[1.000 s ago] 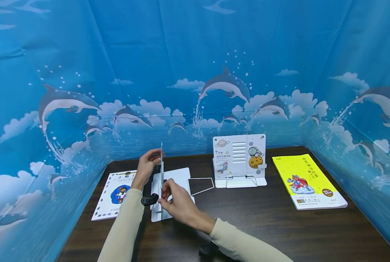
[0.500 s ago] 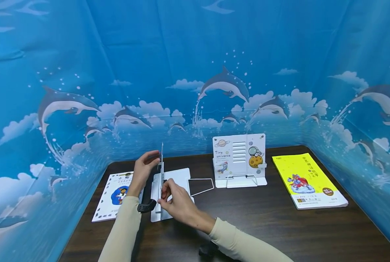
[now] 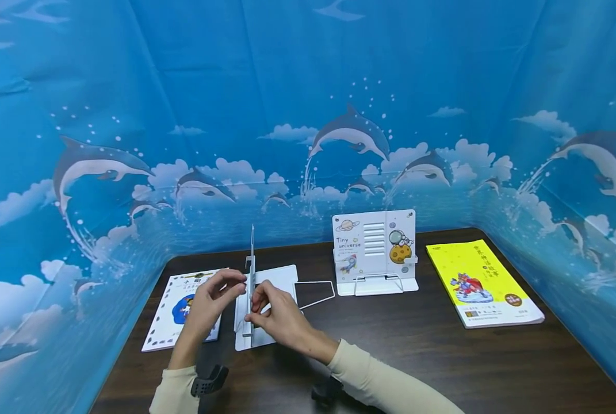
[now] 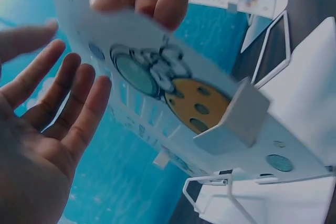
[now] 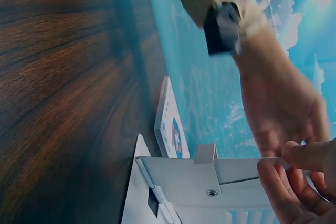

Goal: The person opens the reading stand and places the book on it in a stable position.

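Observation:
A white book stand point(image 3: 252, 259) is before me, its printed panel upright and edge-on to the head view. Between thumb and fingers, my right hand point(image 3: 282, 322) pinches the panel's near edge. To the left of the panel is my left hand point(image 3: 206, 307), fingers spread and loosely bent; in the left wrist view that hand point(image 4: 47, 129) stands apart from the panel point(image 4: 173, 93). An astronaut print and a folded clip point(image 4: 247, 114) show there. The stand's flat base point(image 3: 287, 279) lies on the table, with a wire leg point(image 3: 315, 282) reaching right.
A white book point(image 3: 178, 310) lies left of the stand, partly behind my left hand. Another stand point(image 3: 375, 253), printed "Tiny universe", stands upright at the back. A yellow book point(image 3: 484, 284) lies on the right of the dark table point(image 3: 390, 356). A dolphin-print curtain point(image 3: 308, 144) surrounds the table.
My left hand has come down and toward me from the panel's far upper part. The right hand keeps its pinch, and the panel stays upright. The head view has shifted slightly.

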`<state>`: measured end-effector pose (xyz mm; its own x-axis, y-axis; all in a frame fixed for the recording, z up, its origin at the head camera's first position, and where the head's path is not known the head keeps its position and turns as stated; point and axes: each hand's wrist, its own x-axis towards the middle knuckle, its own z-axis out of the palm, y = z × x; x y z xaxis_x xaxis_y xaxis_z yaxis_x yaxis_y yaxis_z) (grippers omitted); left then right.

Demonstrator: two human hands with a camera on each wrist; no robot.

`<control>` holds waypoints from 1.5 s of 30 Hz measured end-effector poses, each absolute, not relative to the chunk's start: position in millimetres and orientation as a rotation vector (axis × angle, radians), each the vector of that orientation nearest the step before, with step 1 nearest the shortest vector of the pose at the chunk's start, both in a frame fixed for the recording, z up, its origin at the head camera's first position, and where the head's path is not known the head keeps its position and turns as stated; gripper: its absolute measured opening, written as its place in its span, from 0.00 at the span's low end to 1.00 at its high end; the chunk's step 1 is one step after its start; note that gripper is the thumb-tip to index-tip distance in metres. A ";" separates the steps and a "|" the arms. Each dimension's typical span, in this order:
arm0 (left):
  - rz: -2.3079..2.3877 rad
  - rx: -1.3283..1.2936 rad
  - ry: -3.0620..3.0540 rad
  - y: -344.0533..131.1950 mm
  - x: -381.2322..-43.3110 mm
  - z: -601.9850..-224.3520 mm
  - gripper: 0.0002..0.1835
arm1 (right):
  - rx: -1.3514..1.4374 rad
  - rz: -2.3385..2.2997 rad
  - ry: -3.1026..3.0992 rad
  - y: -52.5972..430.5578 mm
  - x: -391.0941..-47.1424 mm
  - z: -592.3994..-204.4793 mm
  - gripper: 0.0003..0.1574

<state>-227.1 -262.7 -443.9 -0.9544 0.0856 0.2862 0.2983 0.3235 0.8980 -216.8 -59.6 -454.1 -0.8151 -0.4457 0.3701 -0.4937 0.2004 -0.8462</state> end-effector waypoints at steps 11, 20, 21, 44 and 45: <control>-1.527 -0.303 -2.463 -237.9 -194.5 -448.0 0.28 | 0.962 1.729 -2.399 -58.4 -223.6 -456.9 0.17; -1.330 -0.301 -2.376 -237.4 -193.7 -450.5 0.24 | 0.829 1.864 -2.381 -35.8 -269.9 -437.8 0.09; -1.329 -0.294 -2.374 -237.3 -193.3 -450.2 0.24 | 0.801 1.844 -2.387 -32.5 -278.3 -434.9 0.09; -1.433 -0.424 -2.309 -239.9 -183.8 -450.2 0.20 | 0.785 1.650 -2.592 -30.0 -359.7 -412.4 0.24; -1.438 -0.420 -2.306 -239.9 -183.7 -450.2 0.20 | 0.776 1.652 -2.593 -30.6 -359.3 -413.4 0.22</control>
